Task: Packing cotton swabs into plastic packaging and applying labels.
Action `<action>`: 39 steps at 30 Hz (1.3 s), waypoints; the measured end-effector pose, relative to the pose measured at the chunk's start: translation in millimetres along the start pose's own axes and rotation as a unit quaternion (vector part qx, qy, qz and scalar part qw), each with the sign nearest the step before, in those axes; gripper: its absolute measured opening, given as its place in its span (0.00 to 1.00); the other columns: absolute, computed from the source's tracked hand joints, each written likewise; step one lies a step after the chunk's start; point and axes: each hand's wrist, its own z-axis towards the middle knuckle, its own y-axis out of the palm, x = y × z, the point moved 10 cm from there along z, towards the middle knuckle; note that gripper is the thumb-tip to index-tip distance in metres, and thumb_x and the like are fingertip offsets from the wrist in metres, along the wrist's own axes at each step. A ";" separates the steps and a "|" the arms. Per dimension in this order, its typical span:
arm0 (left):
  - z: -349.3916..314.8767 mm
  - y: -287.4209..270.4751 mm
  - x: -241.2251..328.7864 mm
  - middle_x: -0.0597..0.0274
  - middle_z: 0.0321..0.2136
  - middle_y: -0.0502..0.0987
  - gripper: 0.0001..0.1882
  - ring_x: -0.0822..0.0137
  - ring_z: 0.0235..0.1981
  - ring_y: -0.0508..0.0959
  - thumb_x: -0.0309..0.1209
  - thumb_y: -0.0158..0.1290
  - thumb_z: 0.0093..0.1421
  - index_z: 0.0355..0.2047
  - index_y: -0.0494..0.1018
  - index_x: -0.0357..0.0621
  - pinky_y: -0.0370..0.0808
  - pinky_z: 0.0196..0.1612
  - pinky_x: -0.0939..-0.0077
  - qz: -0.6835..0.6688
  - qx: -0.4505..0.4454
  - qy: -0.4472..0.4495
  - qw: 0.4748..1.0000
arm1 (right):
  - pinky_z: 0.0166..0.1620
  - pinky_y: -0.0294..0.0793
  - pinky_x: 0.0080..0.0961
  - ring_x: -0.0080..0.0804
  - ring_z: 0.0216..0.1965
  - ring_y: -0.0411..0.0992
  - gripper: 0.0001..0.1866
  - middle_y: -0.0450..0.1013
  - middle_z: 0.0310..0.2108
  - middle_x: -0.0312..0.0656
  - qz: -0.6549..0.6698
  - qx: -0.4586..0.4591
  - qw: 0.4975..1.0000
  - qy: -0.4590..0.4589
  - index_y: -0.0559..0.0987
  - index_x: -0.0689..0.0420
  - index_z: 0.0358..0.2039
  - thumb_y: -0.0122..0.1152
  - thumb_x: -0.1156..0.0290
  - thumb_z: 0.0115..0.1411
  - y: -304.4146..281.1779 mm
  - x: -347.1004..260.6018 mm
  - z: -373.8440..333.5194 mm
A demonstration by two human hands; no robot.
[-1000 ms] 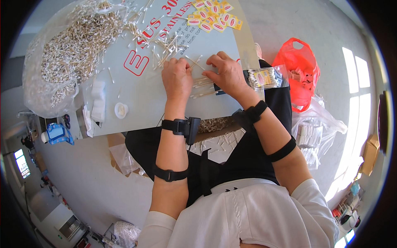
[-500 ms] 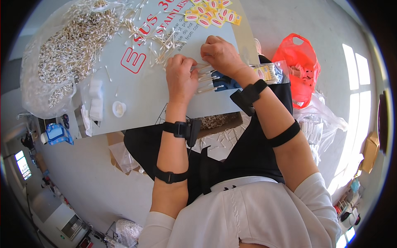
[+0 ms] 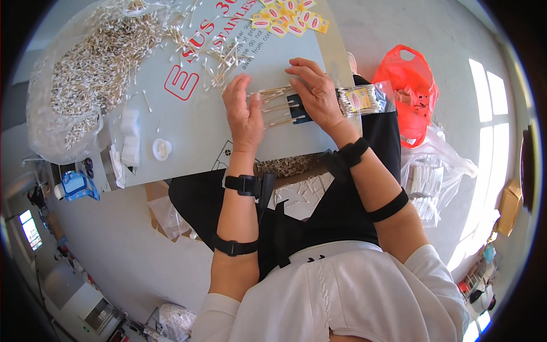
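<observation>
Several cotton swabs lie in spaced rows across the table between my hands, some of their tips over a dark blue patch. Left of the rows is my left hand, open, its thumb apart from its raised fingers and close to the swab tips. On the other side, my right hand is open too, fingers stretched toward the upper left. It hovers by the right ends of the upper swabs and partly hides them. Beyond its wrist, a clear packet of cotton swabs with a yellow label lies at the table's right edge.
A big clear bag of loose cotton swabs covers the table's left side, with a scattered pile beside it. Yellow labels lie at the far edge. A small white cup stands at left. A red plastic bag is at right.
Both hands have let go and opened, drawing apart from the upper swabs, which now show in the gap. My left hand shifted slightly left and my right slightly right.
</observation>
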 end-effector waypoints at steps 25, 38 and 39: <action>-9.8 38.4 24.8 0.49 0.65 0.59 0.32 0.51 0.67 0.57 0.35 0.55 0.60 0.62 0.61 0.38 0.53 0.66 0.51 0.241 -0.097 0.059 0.964 | 0.36 0.74 0.36 0.45 0.33 0.75 0.05 0.73 0.34 0.42 -0.137 -0.106 0.983 -0.063 0.79 0.55 0.35 0.61 0.73 0.56 13.0 -2.5 14.8; -13.6 48.5 17.3 0.48 0.68 0.53 0.39 0.51 0.70 0.51 0.48 0.51 0.62 0.66 0.54 0.39 0.43 0.68 0.42 0.319 -0.142 0.039 0.936 | 0.37 0.73 0.39 0.49 0.34 0.74 0.08 0.74 0.31 0.44 -0.275 -0.174 0.943 -0.068 0.76 0.56 0.27 0.63 0.66 0.55 32.1 2.2 35.8; -13.6 49.2 18.1 0.48 0.68 0.53 0.39 0.51 0.70 0.51 0.48 0.51 0.62 0.66 0.54 0.39 0.43 0.68 0.42 0.318 -0.142 0.041 0.937 | 0.37 0.73 0.39 0.49 0.34 0.74 0.08 0.74 0.31 0.44 -0.276 -0.172 0.943 -0.068 0.76 0.56 0.27 0.63 0.66 0.55 30.3 3.5 36.8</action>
